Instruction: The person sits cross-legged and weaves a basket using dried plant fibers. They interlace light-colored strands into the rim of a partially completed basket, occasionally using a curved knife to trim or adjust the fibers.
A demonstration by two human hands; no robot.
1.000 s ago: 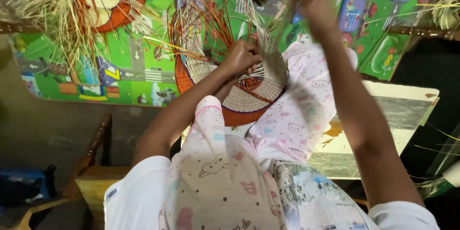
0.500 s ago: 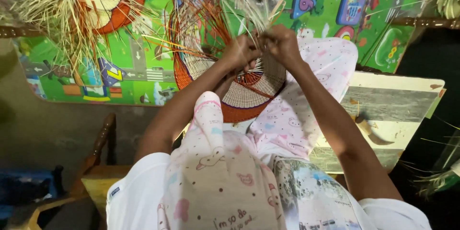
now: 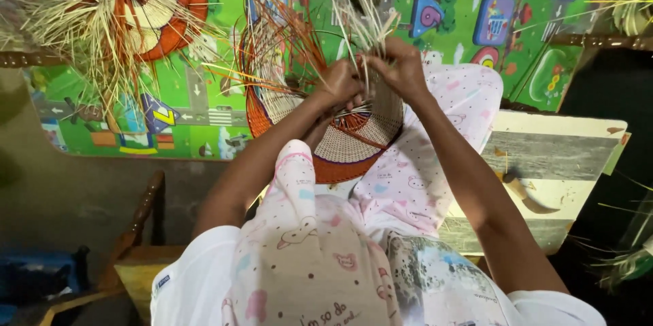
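At the upper left of the frame a second woven piece [image 3: 139, 6] lies on the green play mat [image 3: 204, 105], its orange ring and pale centre ringed by loose straw ends that splay outward. Below it, at the lower left, the arm of a wooden chair [image 3: 136, 220] shows beside my sleeve.

Just left of centre my left hand [image 3: 338, 86] is closed on the rim of the half-woven basket [image 3: 326, 139], fingers curled tight around the pale strands there. The basket rests on my lap at the middle of the frame, tilted toward me, orange at its edge and cream across its base, with unwoven orange and straw-coloured strands [image 3: 299, 33] fanning up from it.

Just right of centre my right hand [image 3: 401, 67] pinches a bundle of pale upright strands, nearly touching my left hand.

Further right a white and grey board [image 3: 564, 156] lies beside my knee.
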